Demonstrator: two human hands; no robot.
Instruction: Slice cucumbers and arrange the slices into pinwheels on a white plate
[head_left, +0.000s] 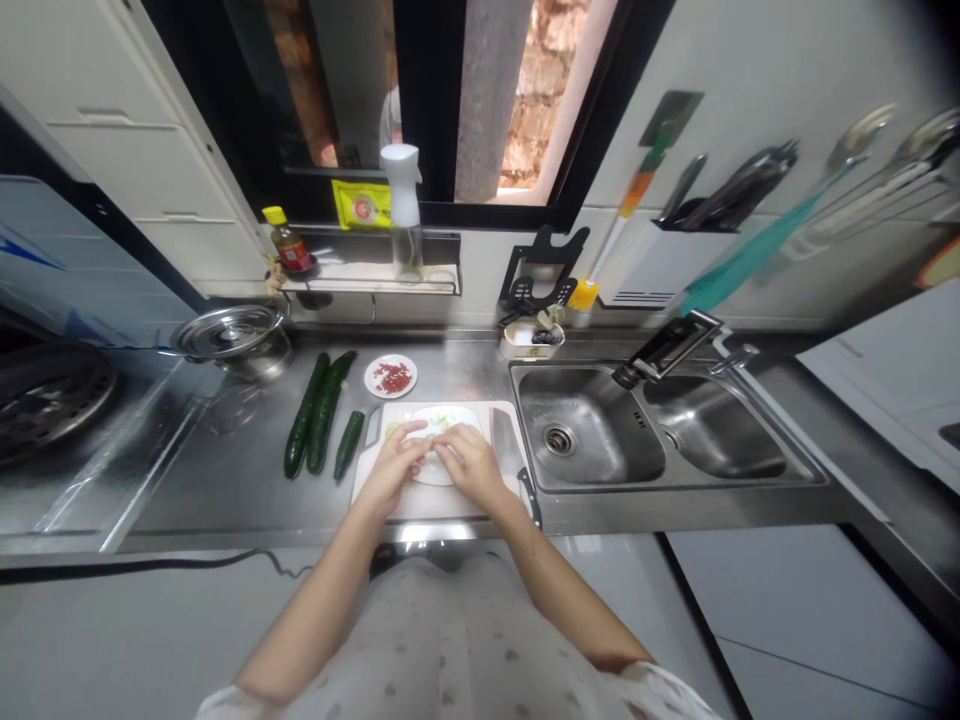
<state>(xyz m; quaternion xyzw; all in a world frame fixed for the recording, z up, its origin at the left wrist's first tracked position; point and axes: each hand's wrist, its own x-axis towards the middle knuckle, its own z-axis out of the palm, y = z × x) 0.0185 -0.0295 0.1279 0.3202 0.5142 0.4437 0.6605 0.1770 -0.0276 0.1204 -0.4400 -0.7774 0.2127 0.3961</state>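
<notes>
Over a white plate [466,416] on a white cutting board [420,508], my left hand [395,465] and my right hand [466,462] meet at the fingertips. The fingers of both are pinched together; whatever small thing lies between them is too small to make out. Pale green pieces [440,422] show on the plate just beyond my fingers. A knife [514,450] with a black handle rests along the board's right side. Left of the board lie a short piece of cucumber [349,444] and two long whole cucumbers [313,415].
Behind the board stands a small white dish [370,376] of red bits. A lidded steel pot [238,340] is at the back left, near the stove [56,400]. On the right is a double sink [600,475] with a faucet [667,350]. A shelf [360,285] holds bottles.
</notes>
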